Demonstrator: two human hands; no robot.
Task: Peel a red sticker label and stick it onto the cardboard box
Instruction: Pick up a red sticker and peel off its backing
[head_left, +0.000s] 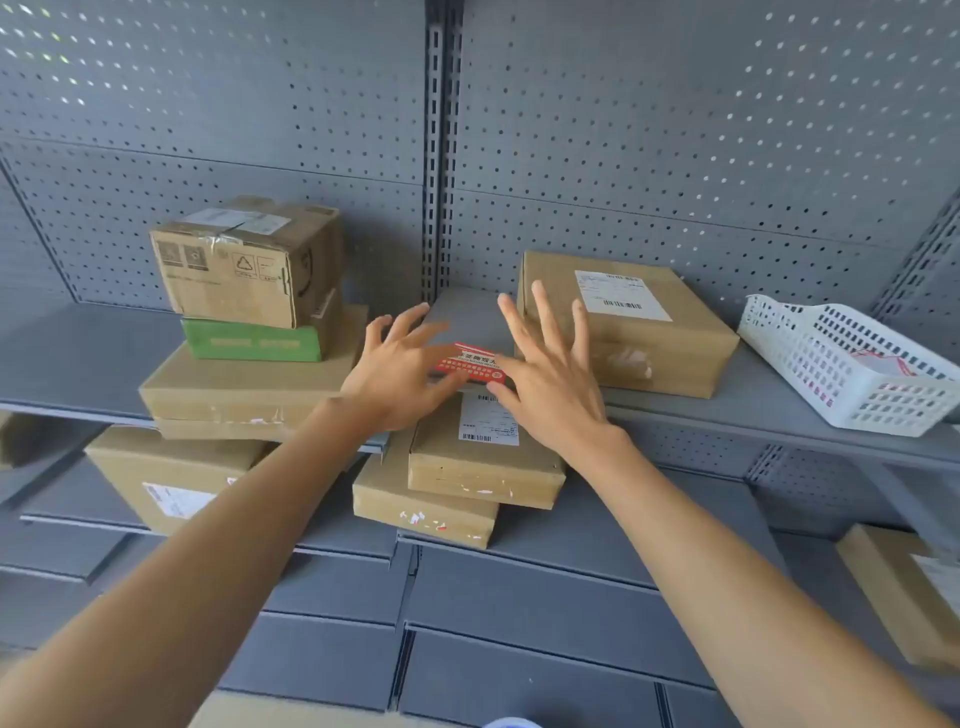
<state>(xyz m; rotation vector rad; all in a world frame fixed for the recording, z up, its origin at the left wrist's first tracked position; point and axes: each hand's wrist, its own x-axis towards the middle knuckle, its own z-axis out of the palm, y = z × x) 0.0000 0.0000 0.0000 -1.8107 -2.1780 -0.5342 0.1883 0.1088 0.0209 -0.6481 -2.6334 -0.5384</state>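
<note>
One red sticker label (470, 364), white-lettered

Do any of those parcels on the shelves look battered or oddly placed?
Yes. The small top box on the left stack sits skewed, its tape wrinkled. Two lower boxes carry torn sticker scraps along their front edges. Both hands hold a red sticker.

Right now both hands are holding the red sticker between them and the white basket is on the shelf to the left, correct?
Not quite: the head view shows the white basket on the shelf to the right. Both the left hand and right hand do hold the red sticker between them.
</note>
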